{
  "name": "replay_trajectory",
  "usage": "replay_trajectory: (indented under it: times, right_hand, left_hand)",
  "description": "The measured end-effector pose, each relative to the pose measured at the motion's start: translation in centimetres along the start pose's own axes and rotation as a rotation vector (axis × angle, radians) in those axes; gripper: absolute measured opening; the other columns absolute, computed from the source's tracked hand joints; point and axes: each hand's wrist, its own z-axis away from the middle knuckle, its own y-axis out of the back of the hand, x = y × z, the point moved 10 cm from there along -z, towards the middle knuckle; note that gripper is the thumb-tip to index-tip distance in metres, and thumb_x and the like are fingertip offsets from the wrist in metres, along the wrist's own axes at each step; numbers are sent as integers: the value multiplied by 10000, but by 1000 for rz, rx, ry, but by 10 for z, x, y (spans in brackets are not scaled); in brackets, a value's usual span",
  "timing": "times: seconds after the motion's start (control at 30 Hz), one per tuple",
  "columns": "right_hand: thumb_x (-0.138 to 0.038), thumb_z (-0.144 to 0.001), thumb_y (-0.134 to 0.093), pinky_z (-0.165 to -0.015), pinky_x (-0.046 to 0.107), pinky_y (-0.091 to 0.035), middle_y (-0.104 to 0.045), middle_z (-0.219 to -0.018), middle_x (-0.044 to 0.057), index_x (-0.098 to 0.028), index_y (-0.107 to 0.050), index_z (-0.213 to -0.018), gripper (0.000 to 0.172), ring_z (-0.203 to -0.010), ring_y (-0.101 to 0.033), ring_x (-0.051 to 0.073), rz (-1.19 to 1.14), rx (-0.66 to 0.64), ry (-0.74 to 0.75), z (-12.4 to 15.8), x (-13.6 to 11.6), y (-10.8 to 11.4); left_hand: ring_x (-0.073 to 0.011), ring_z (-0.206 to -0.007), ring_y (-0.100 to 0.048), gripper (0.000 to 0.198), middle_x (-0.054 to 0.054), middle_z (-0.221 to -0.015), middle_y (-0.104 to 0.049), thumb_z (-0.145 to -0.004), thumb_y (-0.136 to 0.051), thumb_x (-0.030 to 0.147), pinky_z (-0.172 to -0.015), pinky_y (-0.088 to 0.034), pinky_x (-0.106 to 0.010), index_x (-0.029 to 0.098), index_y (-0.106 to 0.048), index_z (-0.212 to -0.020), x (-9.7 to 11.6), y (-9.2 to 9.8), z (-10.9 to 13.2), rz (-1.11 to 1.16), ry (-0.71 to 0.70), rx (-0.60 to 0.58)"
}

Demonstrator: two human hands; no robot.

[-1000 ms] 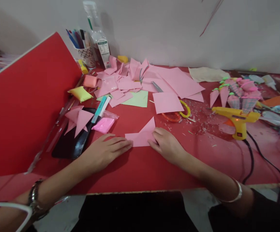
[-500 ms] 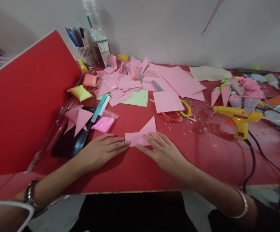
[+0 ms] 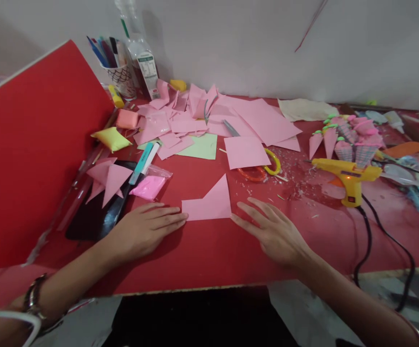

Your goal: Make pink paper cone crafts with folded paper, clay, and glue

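Observation:
A folded piece of pink paper (image 3: pixel 209 205) lies flat on the red table (image 3: pixel 202 255), its upper right corner rising to a point. At its left end, my left hand (image 3: pixel 147 229) rests open, fingertips touching the paper's edge. My right hand (image 3: pixel 274 229) is spread open at the other side, with its lowest fingertip at the paper's lower right corner. Beyond the paper, a pink square (image 3: pixel 247 152) covers part of a pair of scissors with red and yellow handles (image 3: pixel 274 162). Pink paper cones (image 3: pixel 115 180) sit on a black phone-like slab (image 3: pixel 86 224) left of my left hand.
A yellow glue gun (image 3: pixel 350 180) with a black cable lies at the right, near small finished cones (image 3: pixel 361 140). Pink paper scraps (image 3: pixel 183 126) are heaped at the back beside a bottle (image 3: pixel 146 67) and a pen cup (image 3: pixel 120 79). A red board (image 3: pixel 43 154) leans at left.
My right hand has slid right, off the top of the folded paper to its right corner, uncovering it. My left hand stays at the left end. The view has shifted slightly.

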Motion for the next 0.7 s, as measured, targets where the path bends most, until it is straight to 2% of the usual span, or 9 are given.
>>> replay_trajectory:
  times: [0.17, 0.27, 0.33, 0.4, 0.5, 0.6, 0.7]
  right_hand:
    - [9, -694, -332, -791, 365, -428, -586, -1064, 85, -164, -579, -1014, 440, -994, -485, 209, -79, 45, 1, -4, -5, 8]
    - [-51, -760, -326, -762, 338, -429, -600, -996, 94, -143, -595, -925, 329, -881, -522, 190, -191, 114, -76, -20, -5, 15]
    - [-135, -791, -364, -775, 342, -415, -576, -1048, 109, -121, -549, -1022, 296, -916, -505, 207, -275, 131, -143, -33, -3, 16]
    - [-193, -787, -418, -785, 359, -395, -540, -1117, 122, -101, -450, -1161, 387, -967, -476, 229, -343, 61, -165, -46, -3, 9]
    - [-206, -771, -465, -780, 395, -352, -527, -1141, 136, -107, -397, -1213, 458, -968, -460, 257, -416, -102, -158, -58, -2, -5]
    - [-139, -761, -454, -786, 387, -302, -558, -1096, 101, -166, -458, -1150, 389, -963, -463, 236, -543, -193, -113, -62, -2, -8]
    - [-88, -770, -399, -804, 387, -252, -591, -975, 54, -206, -550, -1000, 299, -918, -482, 194, -606, -174, -100, -65, 3, 0]
  left_hand:
    - [-112, -879, -598, 429, -4, -961, -670, -827, -230, 120, -816, -408, -245, 192, -611, -1010, 2, 4, 0, 28, -3, 29]
    - [-123, -911, -578, 400, 1, -990, -660, -805, -272, 129, -839, -401, -262, 195, -600, -1024, -1, 3, 2, 111, 37, 42]
    - [-128, -911, -570, 398, 8, -1009, -652, -789, -283, 122, -831, -403, -274, 202, -593, -1025, -5, 1, 2, 159, 84, 46]
    - [-135, -879, -572, 382, 5, -1002, -652, -785, -293, 126, -801, -411, -280, 199, -596, -1006, -6, 2, -1, 180, 112, 47]
    - [-137, -799, -573, 332, 3, -914, -672, -790, -316, 133, -761, -410, -283, 192, -615, -920, -2, 14, -11, 183, 76, 81]
    - [-123, -747, -555, 298, 7, -813, -666, -794, -330, 126, -723, -403, -260, 197, -610, -865, -3, 36, -22, 206, 88, 198]
    - [-117, -771, -537, 277, 10, -807, -647, -801, -341, 120, -729, -389, -254, 205, -592, -881, -7, 55, -31, 218, 130, 293]
